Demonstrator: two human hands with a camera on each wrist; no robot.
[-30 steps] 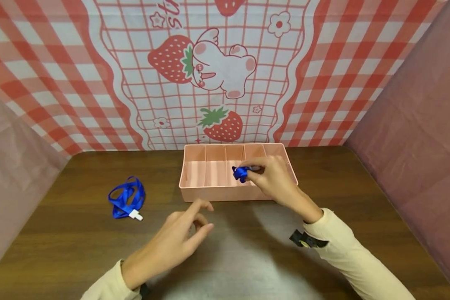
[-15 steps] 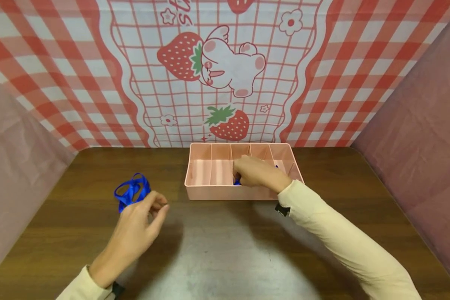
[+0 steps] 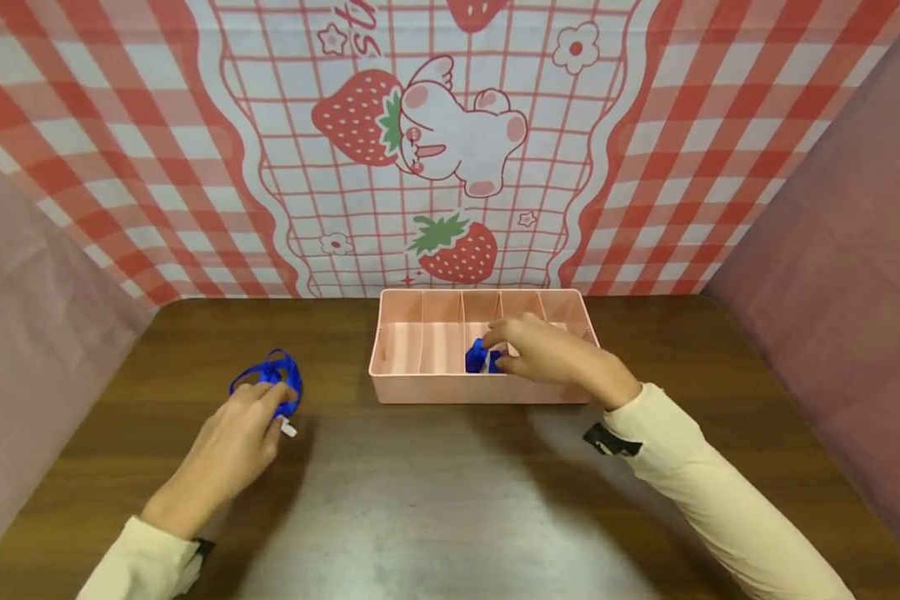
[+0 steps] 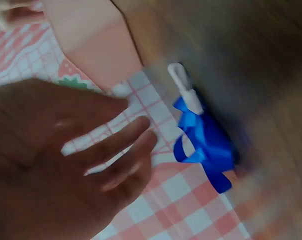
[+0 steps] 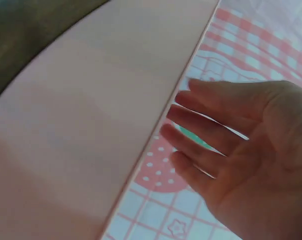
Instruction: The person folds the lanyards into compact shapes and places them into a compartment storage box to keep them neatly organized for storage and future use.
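Observation:
A blue lanyard with a white clip lies coiled on the left of the table. My left hand hovers over its near side in the head view. Seen from the left wrist, those fingers are loosely extended, with a gap between them and the lanyard. Another bundled blue lanyard sits in the middle compartment of a pink divided box. Just above that bundle is my right hand, its fingers spread and holding nothing in the right wrist view. It hides part of the box's right compartments.
The box stands at the back of the brown wooden table, close to a red-and-white checked cloth with strawberry prints. Pink fabric hangs on the right side, and more on the left. The box's two left compartments show bare floors.
The right hand has put its blue lanyard into the middle compartment, let go and drawn back slightly. My left hand has moved left from before the box to the other lanyard.

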